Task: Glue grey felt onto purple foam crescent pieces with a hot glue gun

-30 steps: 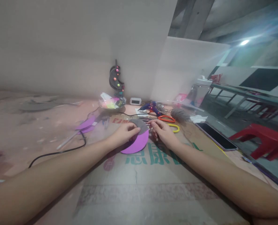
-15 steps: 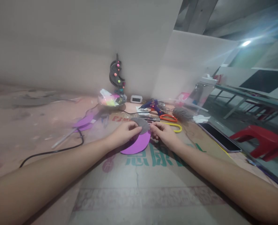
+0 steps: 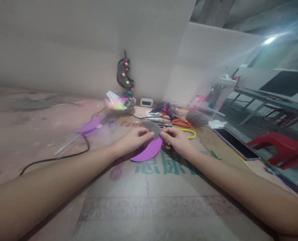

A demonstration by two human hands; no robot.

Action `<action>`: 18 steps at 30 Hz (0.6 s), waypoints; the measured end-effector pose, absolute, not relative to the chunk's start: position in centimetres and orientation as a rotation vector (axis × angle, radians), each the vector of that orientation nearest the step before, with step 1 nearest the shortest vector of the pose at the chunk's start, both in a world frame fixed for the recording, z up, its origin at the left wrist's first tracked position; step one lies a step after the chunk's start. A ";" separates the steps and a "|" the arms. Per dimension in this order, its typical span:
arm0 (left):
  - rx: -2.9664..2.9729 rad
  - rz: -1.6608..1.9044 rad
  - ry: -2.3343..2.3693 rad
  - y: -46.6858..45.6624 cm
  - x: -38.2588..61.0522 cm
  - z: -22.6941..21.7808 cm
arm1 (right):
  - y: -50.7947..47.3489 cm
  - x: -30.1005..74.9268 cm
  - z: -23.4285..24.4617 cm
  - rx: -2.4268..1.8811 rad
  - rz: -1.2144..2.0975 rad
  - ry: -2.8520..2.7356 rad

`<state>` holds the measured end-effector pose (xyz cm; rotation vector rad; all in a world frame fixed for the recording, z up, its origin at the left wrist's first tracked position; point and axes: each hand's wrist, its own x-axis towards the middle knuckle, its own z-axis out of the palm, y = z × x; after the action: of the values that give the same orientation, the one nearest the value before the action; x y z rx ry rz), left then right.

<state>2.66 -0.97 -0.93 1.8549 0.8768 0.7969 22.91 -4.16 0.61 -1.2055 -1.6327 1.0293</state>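
A grey, flat, rounded piece [image 3: 153, 130] is held above the cardboard, its material too blurred to name. Below it spreads a purple curved sheet [image 3: 149, 151], partly covered by the grey piece and my fingers. My left hand [image 3: 136, 138] is closed, thumb and fingers pinching the left side of the grey piece. At the right edge of the same piece, my right hand [image 3: 174, 139] is closed too, its fingertips pressed together on the rim. Yellow-handled scissors [image 3: 192, 134] and orange-handled scissors [image 3: 182, 123] lie just beyond my right hand.
Flattened cardboard [image 3: 143, 207] covers the tabletop. Toward the back are a blue glue gun [image 3: 164, 109], grey yarn [image 3: 197, 118], a small digital clock [image 3: 146, 102] and a bowl of scraps [image 3: 119, 107]. A phone [image 3: 236, 144] lies right; a black cable [image 3: 56, 160] crosses the left.
My right fingertips have come onto the grey piece's right edge, where a small gap showed before. My left hand keeps its pinch. The whole view has shifted slightly.
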 end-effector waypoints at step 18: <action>1.883 0.780 0.918 -0.7 2.7 -1.3 | -4.0 22.8 0.5 -1.220 0.964 -1.714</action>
<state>2.67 -0.71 -1.29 1.8828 0.9178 0.7799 22.84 -4.04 0.50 -1.2197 -1.7138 0.9640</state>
